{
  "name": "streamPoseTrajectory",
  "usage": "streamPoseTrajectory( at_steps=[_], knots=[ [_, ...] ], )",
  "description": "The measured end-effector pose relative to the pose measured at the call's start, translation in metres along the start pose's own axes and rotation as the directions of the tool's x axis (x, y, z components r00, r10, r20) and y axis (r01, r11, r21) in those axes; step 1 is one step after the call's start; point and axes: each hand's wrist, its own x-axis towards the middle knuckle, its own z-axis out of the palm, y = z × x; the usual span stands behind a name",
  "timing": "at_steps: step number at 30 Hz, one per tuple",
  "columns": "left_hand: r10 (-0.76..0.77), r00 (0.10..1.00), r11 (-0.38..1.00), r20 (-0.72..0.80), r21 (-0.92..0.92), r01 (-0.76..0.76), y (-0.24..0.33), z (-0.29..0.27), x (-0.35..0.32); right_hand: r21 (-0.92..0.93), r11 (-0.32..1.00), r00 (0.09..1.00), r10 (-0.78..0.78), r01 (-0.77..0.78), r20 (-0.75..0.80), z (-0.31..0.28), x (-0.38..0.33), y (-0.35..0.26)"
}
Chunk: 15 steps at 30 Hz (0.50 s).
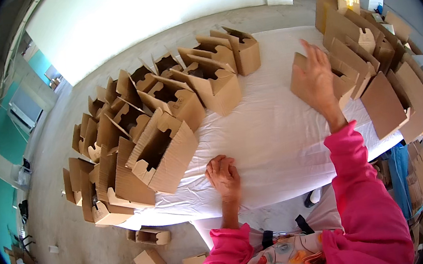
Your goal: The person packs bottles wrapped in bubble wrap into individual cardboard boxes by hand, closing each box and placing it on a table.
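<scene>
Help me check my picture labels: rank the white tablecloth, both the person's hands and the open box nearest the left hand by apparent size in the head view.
1. White tablecloth
2. Open box
3. Right hand
4. Left hand, its fingers curled

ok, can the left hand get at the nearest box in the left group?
Likely yes: the left hand is just right of that box, and only white cloth shows between them.
</scene>
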Motion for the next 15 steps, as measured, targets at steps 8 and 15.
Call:
streamPoseTrajectory(
  at_steps=[8,15],
  knots=[
    [-0.021,0.999,0.985,0.044,-0.171,0.028,-0.002,-0.004,-0.002,0.070,0.995,0.959,0.049,-0.071,0.280,-0.059,-0.038,0.060],
    [0.057,0.996,0.847,0.075,-0.532,-0.008,0.091,-0.063,0.016,0.420,0.882,0.897,-0.347,0.213,0.273,-0.128,-0.065,-0.023]
  ],
)
